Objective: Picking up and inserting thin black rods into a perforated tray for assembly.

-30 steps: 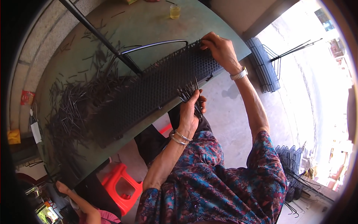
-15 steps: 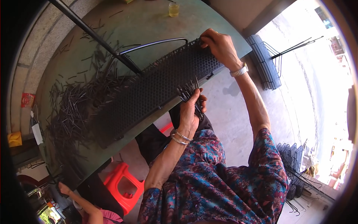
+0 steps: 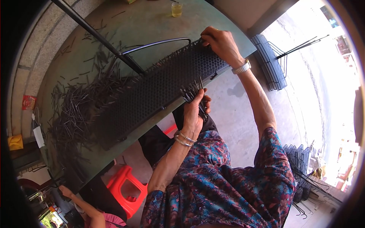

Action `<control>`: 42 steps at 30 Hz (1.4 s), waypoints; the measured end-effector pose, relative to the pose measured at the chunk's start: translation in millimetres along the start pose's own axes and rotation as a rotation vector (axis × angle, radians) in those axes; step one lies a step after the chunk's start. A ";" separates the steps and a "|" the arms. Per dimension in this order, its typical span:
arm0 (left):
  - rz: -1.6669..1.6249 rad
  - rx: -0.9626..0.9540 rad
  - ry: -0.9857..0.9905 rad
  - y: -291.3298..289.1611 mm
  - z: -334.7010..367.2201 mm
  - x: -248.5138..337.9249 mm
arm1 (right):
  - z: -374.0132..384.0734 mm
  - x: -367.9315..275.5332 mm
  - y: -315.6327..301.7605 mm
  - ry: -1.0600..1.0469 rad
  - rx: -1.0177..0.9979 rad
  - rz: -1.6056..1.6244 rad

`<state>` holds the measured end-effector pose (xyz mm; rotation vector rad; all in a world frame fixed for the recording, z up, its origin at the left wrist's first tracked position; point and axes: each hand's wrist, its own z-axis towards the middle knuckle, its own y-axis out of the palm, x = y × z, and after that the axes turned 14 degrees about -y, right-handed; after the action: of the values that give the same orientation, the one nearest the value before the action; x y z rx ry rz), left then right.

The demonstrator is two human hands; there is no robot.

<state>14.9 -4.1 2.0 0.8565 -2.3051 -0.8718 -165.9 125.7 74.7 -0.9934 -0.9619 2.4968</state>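
Note:
A long dark panel full of round holes (image 3: 163, 85) lies slantwise along the near edge of the table. My left hand (image 3: 194, 108) is closed around a bundle of thin dark sticks (image 3: 190, 91), held beside the panel's near edge with the tips pointing up. At the panel's far right end, my right hand (image 3: 222, 45) has its thumb and fingers pinched together over the far edge. Whatever sits between those fingertips is hidden. Short dark pieces stand up along the panel's far edge.
A heap of loose dark sticks (image 3: 76, 110) covers the table's left part. A dark pole (image 3: 95, 34) and curved metal rod (image 3: 159, 42) cross behind the panel. A glass of yellow liquid (image 3: 176, 10) stands at the back. Another person's arm (image 3: 85, 207) is lower left, near a red stool (image 3: 127, 190).
My right hand has shifted slightly left along the panel's far edge. My left hand stays in place with its bundle of sticks.

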 end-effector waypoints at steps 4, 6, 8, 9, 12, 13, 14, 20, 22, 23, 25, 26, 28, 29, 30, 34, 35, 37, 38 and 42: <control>0.008 -0.011 0.008 -0.9 -0.1 -0.2 | -0.3 -0.6 1.4 -0.011 -0.015 -0.013; 0.012 -0.012 0.007 0.1 -0.6 0.1 | -0.7 0.3 -0.3 -0.008 -0.041 -0.031; 0.013 -0.002 0.016 2.4 -1.8 -0.6 | -0.5 0.5 -1.5 -0.002 -0.070 -0.048; 0.013 0.008 0.024 3.2 -2.3 -0.8 | 0.9 0.5 -2.4 -0.025 -0.071 -0.044; 0.008 0.002 0.026 0.6 -1.4 -1.0 | 4.7 0.9 -1.3 -0.119 -0.062 -0.092; 0.011 -0.002 0.024 1.4 -1.1 -1.1 | 5.7 1.1 -2.4 -0.188 -0.053 -0.150; 0.011 0.002 0.026 2.2 -1.0 -1.3 | 6.0 1.5 -2.7 -0.187 -0.051 -0.154; 0.011 -0.014 0.010 -1.0 0.9 -0.3 | 0.8 7.2 4.8 -0.118 -0.092 -0.174; 0.014 -0.010 0.008 -1.2 1.2 -0.6 | -1.3 9.8 10.0 -0.164 -0.099 -0.309; 0.014 -0.012 0.007 -2.0 1.9 -0.6 | -2.8 11.9 12.3 -0.164 -0.098 -0.310; 0.013 -0.014 0.007 -2.7 2.4 -0.5 | -5.1 14.0 16.5 -0.168 -0.111 -0.375; 0.017 -0.016 0.016 -2.8 2.1 -0.3 | -5.7 13.7 18.6 -0.169 -0.110 -0.374; 0.021 -0.018 0.022 -2.3 1.5 0.1 | -7.5 12.9 22.2 -0.184 -0.043 -0.425; 0.023 -0.016 0.022 -1.7 1.2 0.4 | -8.1 13.4 22.8 -0.182 -0.045 -0.425; 0.024 -0.015 0.022 -1.0 1.1 0.5 | -8.6 13.9 23.2 -0.173 -0.052 -0.424; 0.014 -0.003 0.062 0.9 0.5 0.5 | -16.2 8.8 30.6 -0.271 -0.059 -0.498; 0.003 0.001 0.063 1.6 -0.2 0.9 | -19.0 5.3 31.3 -0.226 -0.063 -0.459; -0.008 0.008 0.062 3.8 -1.6 1.7 | -23.5 -2.8 26.7 -0.165 -0.019 -0.482; -0.001 0.004 0.074 4.9 -1.9 3.3 | -24.3 -11.0 22.4 -0.106 0.025 -0.502; 0.030 -0.029 0.074 4.7 -2.1 8.2 | -38.0 -39.6 -2.3 0.210 -0.232 0.143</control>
<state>9.1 -8.0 8.8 0.8257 -2.2307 -0.8454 -111.0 126.6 75.5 -1.4109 -1.1669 2.3669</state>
